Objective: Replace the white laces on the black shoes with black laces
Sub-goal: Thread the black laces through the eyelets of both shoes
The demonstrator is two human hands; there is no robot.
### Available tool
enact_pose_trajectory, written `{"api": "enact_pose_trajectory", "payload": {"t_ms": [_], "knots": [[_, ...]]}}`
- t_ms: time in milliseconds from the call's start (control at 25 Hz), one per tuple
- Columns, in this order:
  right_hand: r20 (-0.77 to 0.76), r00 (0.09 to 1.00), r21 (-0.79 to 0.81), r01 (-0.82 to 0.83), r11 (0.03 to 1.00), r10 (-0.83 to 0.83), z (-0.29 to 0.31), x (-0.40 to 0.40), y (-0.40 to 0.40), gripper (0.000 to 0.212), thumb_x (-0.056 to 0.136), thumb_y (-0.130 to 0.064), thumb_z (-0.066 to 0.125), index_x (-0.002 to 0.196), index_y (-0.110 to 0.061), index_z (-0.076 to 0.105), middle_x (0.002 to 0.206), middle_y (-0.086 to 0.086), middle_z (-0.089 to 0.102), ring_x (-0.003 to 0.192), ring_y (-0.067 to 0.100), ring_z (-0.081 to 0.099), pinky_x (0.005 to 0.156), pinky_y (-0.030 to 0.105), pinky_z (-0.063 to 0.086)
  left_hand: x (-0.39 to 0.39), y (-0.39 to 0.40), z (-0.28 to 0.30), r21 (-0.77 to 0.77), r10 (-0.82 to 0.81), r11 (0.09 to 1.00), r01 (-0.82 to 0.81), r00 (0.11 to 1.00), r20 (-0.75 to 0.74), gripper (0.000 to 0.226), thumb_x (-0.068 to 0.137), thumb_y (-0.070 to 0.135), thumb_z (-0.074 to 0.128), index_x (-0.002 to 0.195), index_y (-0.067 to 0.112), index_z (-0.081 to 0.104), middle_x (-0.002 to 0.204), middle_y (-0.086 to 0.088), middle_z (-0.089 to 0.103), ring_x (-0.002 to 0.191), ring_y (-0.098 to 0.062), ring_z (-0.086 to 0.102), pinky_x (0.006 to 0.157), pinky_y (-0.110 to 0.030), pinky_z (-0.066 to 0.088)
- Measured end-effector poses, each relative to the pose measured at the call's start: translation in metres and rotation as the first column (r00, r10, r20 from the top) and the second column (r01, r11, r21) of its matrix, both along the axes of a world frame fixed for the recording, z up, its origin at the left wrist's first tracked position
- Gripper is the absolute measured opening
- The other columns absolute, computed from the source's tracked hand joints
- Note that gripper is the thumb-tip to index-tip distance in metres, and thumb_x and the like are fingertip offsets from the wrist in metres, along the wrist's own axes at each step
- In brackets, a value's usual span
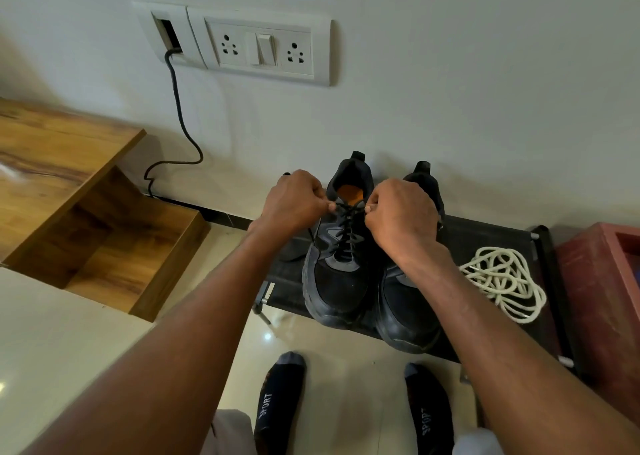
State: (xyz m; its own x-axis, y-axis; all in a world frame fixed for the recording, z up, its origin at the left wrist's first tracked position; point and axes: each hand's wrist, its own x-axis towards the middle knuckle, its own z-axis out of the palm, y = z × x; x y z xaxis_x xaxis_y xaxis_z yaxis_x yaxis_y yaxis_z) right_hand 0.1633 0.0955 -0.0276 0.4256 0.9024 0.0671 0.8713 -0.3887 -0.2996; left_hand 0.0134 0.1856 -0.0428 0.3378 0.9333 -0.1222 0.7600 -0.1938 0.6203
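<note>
My left hand point(294, 202) and right hand point(398, 212) each pinch one end of the black lace point(347, 228) at the top eyelets of the left shoe point(337, 267). I judge the lace light, limp, slippery; grip near the tips. White laces point(502, 281) lie coiled beside the shoes on the rack point(485, 236).

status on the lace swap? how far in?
Done: white laces lie loose on the black rack, off both shoes. In hand: left hand and right hand pinch the black lace ends atop the left shoe. Left: right shoe; its lacing is hidden.
</note>
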Motion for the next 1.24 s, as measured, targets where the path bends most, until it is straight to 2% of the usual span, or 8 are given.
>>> {"api": "enact_pose_trajectory", "payload": {"t_ms": [160,360,520,600,800,1040,1120,1240], "knots": [[-0.330,0.944,-0.016,-0.035,0.999,0.028,0.007,0.005,0.002,0.030,0.097,-0.036,0.072,0.077,-0.014,0.077,0.069,0.006,0.071,0.059,0.021,0.063,0.057,0.029,0.048,0.004,0.000,0.014,-0.208,0.110,0.977,-0.041,0.937,0.331,0.037,0.089,0.036,0.080,0.074,0.004,0.065,0.065,-0.001,0.059,0.058,-0.013,0.049,0.059,-0.027,0.039],[-0.713,0.700,0.154,0.102,0.983,0.039,0.016,-0.006,0.007,0.041,0.094,-0.042,0.075,0.066,-0.013,0.072,0.066,0.004,0.070,0.061,0.016,0.064,0.066,0.031,0.056,0.019,-0.008,0.022,-0.376,0.249,0.926,0.027,0.706,0.663,0.032,0.097,0.027,0.073,0.075,0.010,0.057,0.081,-0.016,0.068,0.072,-0.022,0.065,0.068,-0.033,0.053],[-0.911,0.407,0.191,0.284,0.939,0.062,0.027,-0.011,0.006,0.028,0.101,-0.026,0.069,0.084,-0.007,0.079,0.075,0.004,0.078,0.065,0.011,0.073,0.059,0.020,0.056,0.018,-0.009,0.020,-0.379,0.213,0.918,0.112,0.667,0.714,0.032,0.102,0.036,0.066,0.084,0.010,0.060,0.074,-0.008,0.066,0.069,-0.022,0.067,0.065,-0.029,0.055],[-0.932,0.358,0.171,0.293,0.941,0.058,0.026,-0.012,0.005,0.021,0.105,-0.020,0.063,0.093,-0.010,0.078,0.083,0.007,0.079,0.064,0.008,0.073,0.050,0.012,0.048,0.017,-0.007,0.016,-0.333,0.155,0.932,0.145,0.670,0.726,0.031,0.103,0.033,0.066,0.092,0.004,0.067,0.073,-0.009,0.063,0.072,-0.023,0.067,0.068,-0.031,0.055],[-0.954,0.300,0.103,0.320,0.942,0.003,0.017,-0.009,0.006,0.016,0.105,-0.018,0.062,0.101,-0.024,0.076,0.082,-0.001,0.076,0.060,0.002,0.064,0.050,0.017,0.042,0.002,0.003,0.011,-0.270,-0.005,0.919,0.287,0.695,0.719,0.020,0.105,0.013,0.059,0.113,0.001,0.073,0.082,-0.013,0.066,0.081,-0.023,0.066,0.076,-0.027,0.055],[-0.924,0.382,0.096,0.156,0.983,0.030,0.011,-0.008,0.007,0.033,0.104,0.005,0.049,0.119,-0.016,0.070,0.080,0.003,0.065,0.047,-0.002,0.053,0.040,0.012,0.037,-0.006,0.003,0.017,-0.307,-0.129,0.873,0.380,0.786,0.605,0.027,0.101,0.007,0.065,0.122,-0.006,0.054,0.081,-0.018,0.070,0.076,-0.025,0.066,0.075,-0.039,0.051],[-0.882,0.470,0.100,0.135,0.986,0.025,0.009,-0.008,0.008,0.032,0.102,0.007,0.046,0.123,-0.012,0.061,0.097,0.009,0.070,0.052,-0.001,0.058,0.042,0.010,0.040,-0.002,0.001,0.018,-0.362,-0.097,0.857,0.367,0.804,0.586,0.039,0.098,0.010,0.071,0.125,-0.005,0.048,0.080,-0.019,0.070,0.077,-0.028,0.066,0.071,-0.037,0.049],[-0.759,0.650,0.087,0.034,0.996,0.045,0.005,-0.003,0.011,0.036,0.100,0.003,0.049,0.130,-0.017,0.051,0.104,0.005,0.069,0.074,0.007,0.061,0.055,0.015,0.044,0.004,-0.004,0.018,-0.408,-0.042,0.852,0.329,0.818,0.573,0.015,0.098,0.012,0.071,0.104,0.001,0.063,0.073,-0.016,0.067,0.071,-0.025,0.063,0.067,-0.033,0.047]]}}
